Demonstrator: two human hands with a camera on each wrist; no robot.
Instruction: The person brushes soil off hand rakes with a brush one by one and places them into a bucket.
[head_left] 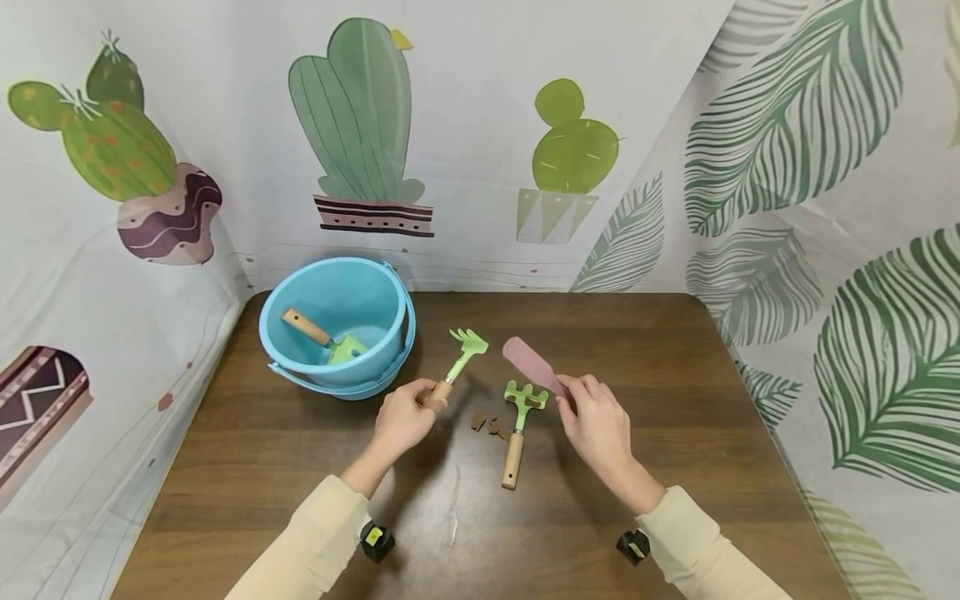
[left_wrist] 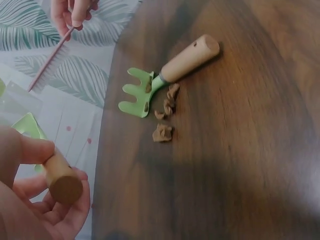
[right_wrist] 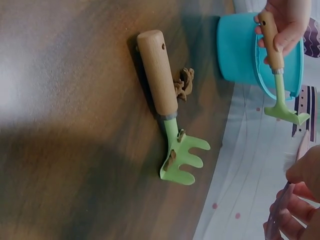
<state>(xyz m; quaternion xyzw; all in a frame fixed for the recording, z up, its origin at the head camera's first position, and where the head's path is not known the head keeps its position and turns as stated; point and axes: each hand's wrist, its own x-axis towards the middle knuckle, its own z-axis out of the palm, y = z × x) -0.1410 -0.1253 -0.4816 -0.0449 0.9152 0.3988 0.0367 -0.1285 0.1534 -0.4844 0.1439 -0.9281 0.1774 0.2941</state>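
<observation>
In the head view my left hand [head_left: 403, 415] grips the wooden handle of a small green hand rake [head_left: 468, 346], its tines pointing up and away. A pink brush [head_left: 529, 364] is held by its handle in my right hand [head_left: 597, 427]; pale bristles [left_wrist: 50, 70] show along one side in the left wrist view. Between the hands, a green three-pronged hand fork [head_left: 513, 460] with a wooden handle lies on the table. Small brown pieces [right_wrist: 171, 160] cling to its head, and more brown clumps [left_wrist: 162, 132] lie on the tabletop beside it.
A light blue bucket [head_left: 337, 279] stands at the back left of the brown wooden table [head_left: 660, 350]. Inside leans a small green trowel [head_left: 307, 327] with a wooden handle. A white cloth [head_left: 480, 125] printed with cacti and leaves hangs behind and beside the table.
</observation>
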